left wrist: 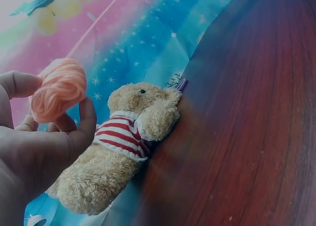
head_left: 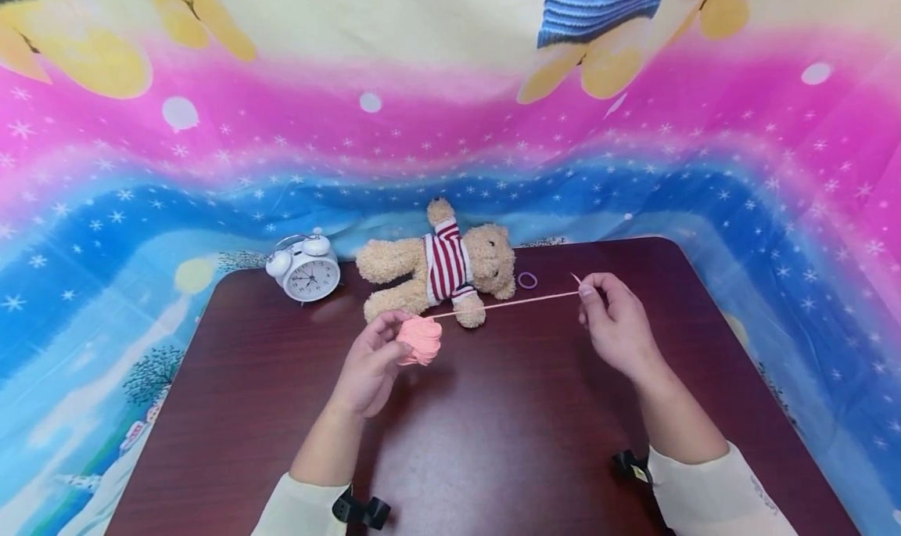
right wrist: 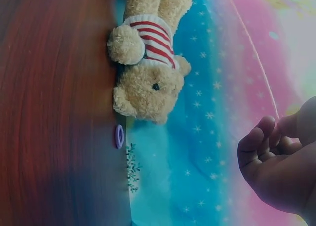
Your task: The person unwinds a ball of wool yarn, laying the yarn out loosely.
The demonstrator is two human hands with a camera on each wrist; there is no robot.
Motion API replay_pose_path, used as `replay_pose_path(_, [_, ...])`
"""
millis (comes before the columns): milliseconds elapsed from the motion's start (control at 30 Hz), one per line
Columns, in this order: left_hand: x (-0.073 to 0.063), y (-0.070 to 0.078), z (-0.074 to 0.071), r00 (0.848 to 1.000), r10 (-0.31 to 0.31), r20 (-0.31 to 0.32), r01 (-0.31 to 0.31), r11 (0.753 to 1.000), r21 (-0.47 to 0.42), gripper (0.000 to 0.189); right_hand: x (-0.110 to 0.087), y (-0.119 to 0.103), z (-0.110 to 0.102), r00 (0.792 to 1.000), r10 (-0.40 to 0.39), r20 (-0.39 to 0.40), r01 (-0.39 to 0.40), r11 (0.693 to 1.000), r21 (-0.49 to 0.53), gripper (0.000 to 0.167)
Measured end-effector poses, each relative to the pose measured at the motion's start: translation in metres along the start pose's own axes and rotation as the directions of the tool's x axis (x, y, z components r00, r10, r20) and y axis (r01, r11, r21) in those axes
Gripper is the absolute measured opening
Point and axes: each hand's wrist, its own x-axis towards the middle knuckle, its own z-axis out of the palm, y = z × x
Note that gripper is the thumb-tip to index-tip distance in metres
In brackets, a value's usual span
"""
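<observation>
My left hand (head_left: 371, 366) holds a small ball of peach-pink yarn (head_left: 420, 340) between thumb and fingers, above the table. In the left wrist view the yarn ball (left wrist: 58, 90) shows its wound loops. From it a single strand (head_left: 524, 301) runs, pulled straight, to my right hand (head_left: 619, 325). There the thumb and fingers pinch the strand, and a short loose end sticks up past them. The right wrist view shows the right hand (right wrist: 279, 161) with its fingers curled in and the strand (right wrist: 256, 58) leading away from the fingertips.
A teddy bear (head_left: 446, 266) in a red-and-white striped shirt lies at the back of the dark wooden table (head_left: 493, 442). Left of it stands a white alarm clock (head_left: 307, 274). A purple ring (head_left: 527, 280) lies beside the bear's head. Printed cloth (head_left: 422, 137) hangs behind.
</observation>
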Motion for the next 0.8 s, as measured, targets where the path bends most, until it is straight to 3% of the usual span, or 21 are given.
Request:
replay_pose_path(200, [-0.002, -0.002, -0.004, 0.999, -0.021, 0.039, 0.021, 1.000, -0.004, 0.044, 0.001, -0.001, -0.006, 1.000, 0.007, -0.016, -0.007, 1.000, 0.026, 0.025])
replay_pose_path(400, [-0.003, -0.001, -0.007, 0.999, -0.036, 0.008, 0.036, 0.999, 0.039, 0.055, 0.002, -0.003, -0.017, 0.999, 0.025, -0.043, -0.023, 0.999, 0.046, 0.026])
replay_pose_path(800, [-0.007, 0.000, -0.023, 0.999, 0.019, -0.043, -0.018, 1.000, 0.022, 0.036, 0.002, 0.010, -0.040, 0.992, 0.084, -0.089, -0.083, 0.996, 0.013, 0.031])
